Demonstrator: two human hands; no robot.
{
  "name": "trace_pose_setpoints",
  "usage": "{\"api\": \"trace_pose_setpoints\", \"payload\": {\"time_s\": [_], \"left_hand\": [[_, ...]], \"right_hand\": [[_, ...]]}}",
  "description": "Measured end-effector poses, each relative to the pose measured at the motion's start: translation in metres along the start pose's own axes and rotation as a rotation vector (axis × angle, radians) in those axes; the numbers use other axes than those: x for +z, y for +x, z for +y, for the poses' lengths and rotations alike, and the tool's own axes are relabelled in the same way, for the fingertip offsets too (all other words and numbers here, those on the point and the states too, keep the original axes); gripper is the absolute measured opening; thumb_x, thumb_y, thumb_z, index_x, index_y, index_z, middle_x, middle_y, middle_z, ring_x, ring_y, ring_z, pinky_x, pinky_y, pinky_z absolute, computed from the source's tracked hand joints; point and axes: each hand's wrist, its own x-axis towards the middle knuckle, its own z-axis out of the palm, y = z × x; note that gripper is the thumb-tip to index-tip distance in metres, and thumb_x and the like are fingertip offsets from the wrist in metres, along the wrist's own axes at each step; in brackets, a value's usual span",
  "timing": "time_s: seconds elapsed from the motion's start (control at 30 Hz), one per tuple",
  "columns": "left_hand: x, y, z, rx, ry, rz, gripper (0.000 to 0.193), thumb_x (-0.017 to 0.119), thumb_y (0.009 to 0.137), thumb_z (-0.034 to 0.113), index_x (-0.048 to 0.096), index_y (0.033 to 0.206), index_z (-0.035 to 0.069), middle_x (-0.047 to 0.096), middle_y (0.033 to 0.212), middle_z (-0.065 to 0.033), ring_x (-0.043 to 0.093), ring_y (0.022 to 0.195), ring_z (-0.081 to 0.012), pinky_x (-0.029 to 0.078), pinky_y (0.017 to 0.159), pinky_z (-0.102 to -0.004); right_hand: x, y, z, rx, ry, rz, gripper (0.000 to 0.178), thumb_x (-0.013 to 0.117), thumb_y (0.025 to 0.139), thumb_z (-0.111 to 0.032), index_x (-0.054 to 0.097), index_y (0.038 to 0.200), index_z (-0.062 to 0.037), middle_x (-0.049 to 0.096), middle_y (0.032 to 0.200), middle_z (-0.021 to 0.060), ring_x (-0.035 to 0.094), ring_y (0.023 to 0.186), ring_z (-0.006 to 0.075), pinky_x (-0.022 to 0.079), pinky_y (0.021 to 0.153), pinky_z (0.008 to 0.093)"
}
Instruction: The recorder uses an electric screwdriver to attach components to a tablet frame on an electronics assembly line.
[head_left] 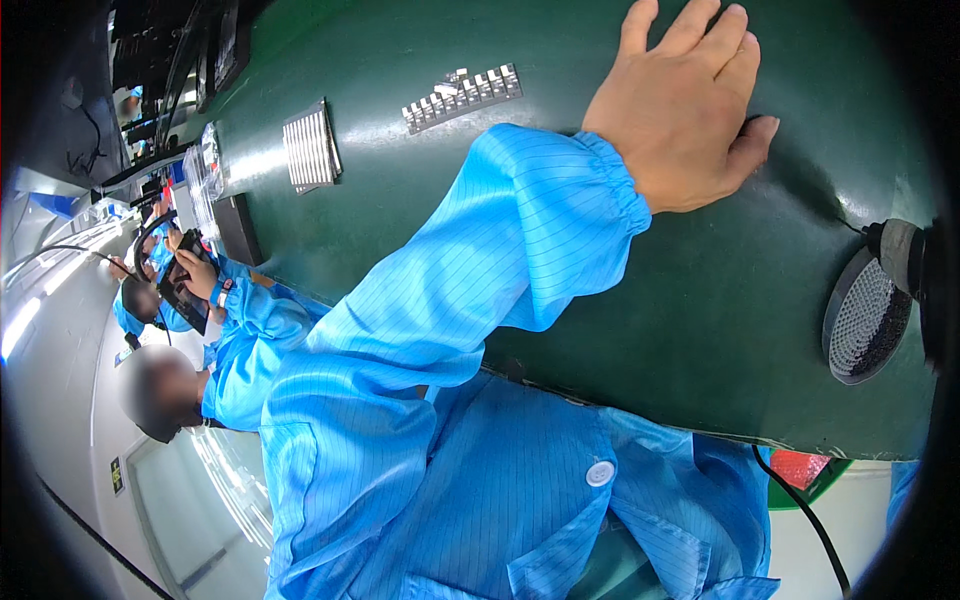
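Observation:
My left hand [684,108] rests palm down on the green tabletop [400,205], fingers spread and thumb out to the right; it holds nothing. A blue striped sleeve covers that arm. Left of the hand lies a flat strip [462,98] bearing a row of small metal pieces, with a few loose bits at its upper edge. Further left is a small stack of pale, ribbed strips [311,148]. My right hand is out of the picture.
At the right stand a dark tool with a thin tip [888,242] and a round dish [866,318] with a dotted, grainy inside. A person in blue [240,330] at the left holds a dark device. A black box [236,228] and a green bin [836,480] also show.

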Motion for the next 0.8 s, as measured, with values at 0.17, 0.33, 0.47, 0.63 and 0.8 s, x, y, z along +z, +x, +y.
{"api": "trace_pose_setpoints", "payload": {"time_s": [0.17,0.33,0.47,0.63,0.8], "left_hand": [[-0.006,0.000,-0.002,0.018,0.020,0.023,0.054,0.048,0.088,0.029,0.043,0.125,-0.010,0.043,0.133,-0.0235,0.036,0.128,-0.0342,0.028,0.103,-0.0498],[-0.005,0.000,-0.001,0.016,0.004,0.024,0.054,0.049,0.088,0.029,0.043,0.125,-0.010,0.043,0.132,-0.0244,0.036,0.128,-0.0348,0.028,0.103,-0.0503],[-0.009,0.001,-0.002,-0.005,-0.010,-0.009,0.054,0.049,0.088,0.028,0.043,0.125,-0.011,0.043,0.132,-0.0253,0.036,0.128,-0.0352,0.028,0.103,-0.0505],[-0.010,0.002,-0.002,0.013,-0.008,-0.004,0.054,0.049,0.088,0.028,0.042,0.125,-0.011,0.042,0.132,-0.0255,0.036,0.128,-0.0354,0.028,0.103,-0.0507],[-0.012,0.005,0.000,0.002,0.006,-0.031,0.055,0.048,0.089,0.029,0.042,0.125,-0.011,0.042,0.133,-0.0259,0.035,0.129,-0.0359,0.027,0.104,-0.0509]], "right_hand": [[0.016,-0.008,0.008,-0.002,0.023,-0.026,0.030,0.063,0.082,-0.016,0.061,0.107,0.0009,0.067,0.093,0.0118,0.064,0.080,0.0235,0.052,0.071,0.0330],[0.022,-0.015,0.017,0.002,0.029,-0.037,0.031,0.063,0.083,-0.017,0.061,0.108,0.0009,0.067,0.094,0.0120,0.064,0.081,0.0239,0.052,0.072,0.0333],[0.029,-0.020,0.021,0.001,0.032,-0.041,0.032,0.063,0.083,-0.017,0.060,0.109,0.0009,0.067,0.095,0.0122,0.064,0.082,0.0242,0.052,0.073,0.0336],[0.034,-0.021,0.021,-0.016,0.033,-0.043,0.032,0.063,0.083,-0.017,0.060,0.110,0.0009,0.067,0.096,0.0125,0.064,0.083,0.0247,0.052,0.074,0.0339],[0.038,-0.032,0.029,-0.013,0.044,-0.020,0.033,0.063,0.083,-0.017,0.059,0.111,0.0009,0.066,0.097,0.0128,0.064,0.084,0.0251,0.052,0.075,0.0342]]}}
